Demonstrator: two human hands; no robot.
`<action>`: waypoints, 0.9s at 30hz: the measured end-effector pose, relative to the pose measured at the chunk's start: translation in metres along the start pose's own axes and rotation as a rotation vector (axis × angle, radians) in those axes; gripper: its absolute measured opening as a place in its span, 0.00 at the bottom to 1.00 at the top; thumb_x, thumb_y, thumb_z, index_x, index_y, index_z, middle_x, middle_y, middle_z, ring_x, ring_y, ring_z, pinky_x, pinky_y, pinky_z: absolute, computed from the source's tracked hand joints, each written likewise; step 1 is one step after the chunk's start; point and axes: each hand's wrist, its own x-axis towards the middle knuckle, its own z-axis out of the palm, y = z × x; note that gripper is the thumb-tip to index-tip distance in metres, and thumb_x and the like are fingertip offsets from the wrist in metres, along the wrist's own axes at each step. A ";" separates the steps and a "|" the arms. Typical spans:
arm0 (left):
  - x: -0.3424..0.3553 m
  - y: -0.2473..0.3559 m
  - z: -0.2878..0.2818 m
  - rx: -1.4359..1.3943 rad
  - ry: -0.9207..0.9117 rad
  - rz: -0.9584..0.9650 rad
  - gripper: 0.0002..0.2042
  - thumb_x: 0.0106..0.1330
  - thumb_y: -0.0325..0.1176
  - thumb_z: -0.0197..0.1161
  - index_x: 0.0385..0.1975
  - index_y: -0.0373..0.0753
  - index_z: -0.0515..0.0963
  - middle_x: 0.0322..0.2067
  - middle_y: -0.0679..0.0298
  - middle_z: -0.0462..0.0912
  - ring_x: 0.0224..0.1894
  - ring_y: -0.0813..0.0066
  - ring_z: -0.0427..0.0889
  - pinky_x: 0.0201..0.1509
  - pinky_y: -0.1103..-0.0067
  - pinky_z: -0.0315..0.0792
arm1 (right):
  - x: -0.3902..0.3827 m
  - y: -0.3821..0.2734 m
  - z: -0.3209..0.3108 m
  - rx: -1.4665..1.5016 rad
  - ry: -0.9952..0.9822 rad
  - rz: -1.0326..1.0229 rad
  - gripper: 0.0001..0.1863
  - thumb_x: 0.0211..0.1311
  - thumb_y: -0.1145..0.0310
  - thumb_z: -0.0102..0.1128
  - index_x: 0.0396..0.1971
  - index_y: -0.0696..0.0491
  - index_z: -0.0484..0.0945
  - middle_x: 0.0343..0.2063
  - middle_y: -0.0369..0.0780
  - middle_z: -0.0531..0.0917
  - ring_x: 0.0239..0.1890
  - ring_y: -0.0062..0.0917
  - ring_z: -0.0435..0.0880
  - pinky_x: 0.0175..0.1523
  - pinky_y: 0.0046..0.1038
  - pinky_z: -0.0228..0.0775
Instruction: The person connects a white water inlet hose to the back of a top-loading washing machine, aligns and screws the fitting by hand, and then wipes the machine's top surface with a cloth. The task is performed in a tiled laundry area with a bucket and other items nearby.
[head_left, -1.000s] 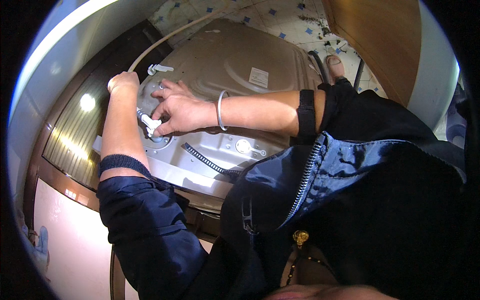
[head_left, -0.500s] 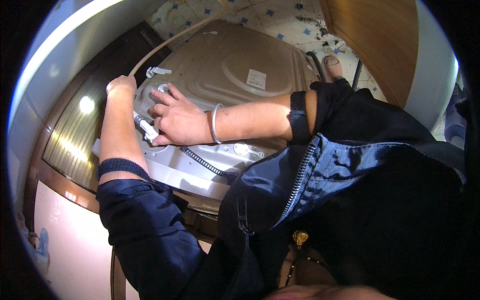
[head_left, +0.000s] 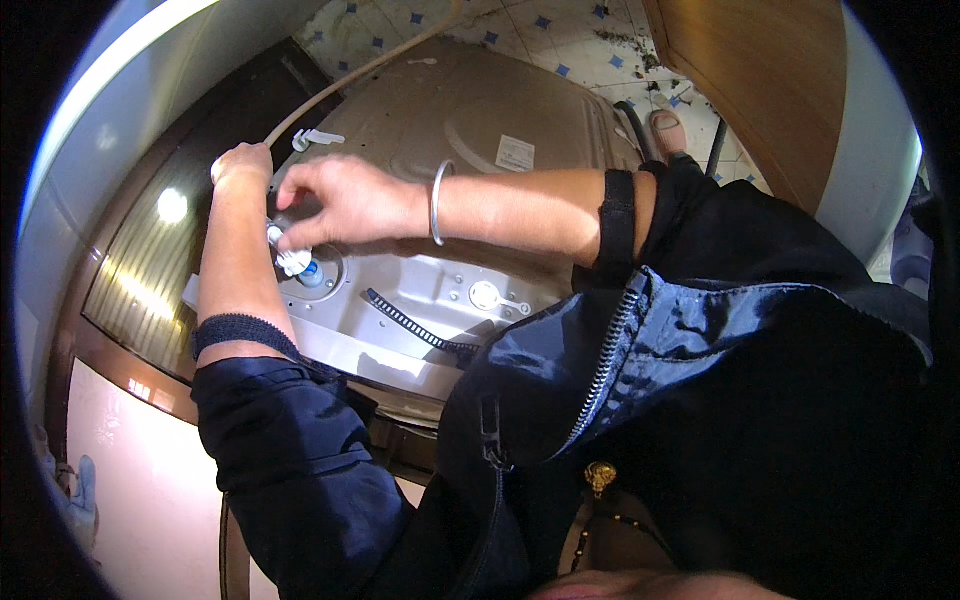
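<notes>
A pale hose (head_left: 350, 78) runs down from the top of the view to my left hand (head_left: 242, 162), whose fingers are closed round it. Below that hand a white plastic hose connector (head_left: 293, 262) sits by a blue inlet fitting (head_left: 313, 275) on an appliance's metal panel (head_left: 470, 110). My right hand (head_left: 352, 200), slightly blurred, hovers over the panel with thumb and fingers apart. Its thumb tip is at the connector; whether they touch I cannot tell. Above it lies a white plastic clip (head_left: 318, 138).
A black ribbed strap (head_left: 412, 322) and a white round cap (head_left: 485, 294) are on the panel's near part. To the left stands a brown-framed ribbed panel (head_left: 140, 270). Beyond are patterned floor tiles (head_left: 540, 22), a foot (head_left: 668, 132) and a wooden board (head_left: 750, 80).
My right hand has lifted and shifted away from me, off the panel, uncovering the blue fitting. The white connector is now tilted differently and slightly farther up. My left hand has stayed put.
</notes>
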 end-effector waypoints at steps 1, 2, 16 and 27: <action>-0.001 0.000 -0.002 -0.004 0.004 -0.006 0.17 0.67 0.28 0.52 0.54 0.43 0.77 0.53 0.56 0.78 0.55 0.60 0.78 0.56 0.69 0.74 | -0.005 -0.004 0.005 0.097 0.016 -0.063 0.24 0.44 0.53 0.72 0.39 0.51 0.78 0.30 0.42 0.84 0.37 0.36 0.83 0.42 0.35 0.74; -0.003 0.001 -0.001 -0.004 0.005 -0.001 0.16 0.66 0.29 0.53 0.54 0.43 0.77 0.53 0.56 0.79 0.55 0.60 0.78 0.56 0.69 0.74 | -0.006 -0.006 0.009 0.075 -0.084 -0.022 0.25 0.43 0.56 0.74 0.41 0.48 0.73 0.30 0.39 0.82 0.37 0.35 0.83 0.44 0.35 0.74; 0.055 -0.040 0.040 -0.639 0.084 0.072 0.19 0.63 0.34 0.50 0.49 0.27 0.75 0.44 0.37 0.78 0.53 0.43 0.76 0.55 0.64 0.69 | -0.006 0.002 0.016 -0.066 -0.223 -0.095 0.16 0.47 0.60 0.71 0.40 0.41 0.86 0.30 0.40 0.86 0.34 0.33 0.85 0.42 0.33 0.75; 0.030 -0.027 0.024 -0.337 0.057 -0.028 0.16 0.61 0.28 0.49 0.44 0.26 0.77 0.46 0.36 0.77 0.53 0.45 0.76 0.57 0.64 0.71 | 0.007 0.000 0.006 -0.297 -0.476 -0.282 0.20 0.52 0.66 0.65 0.48 0.41 0.81 0.36 0.42 0.85 0.40 0.36 0.83 0.46 0.36 0.73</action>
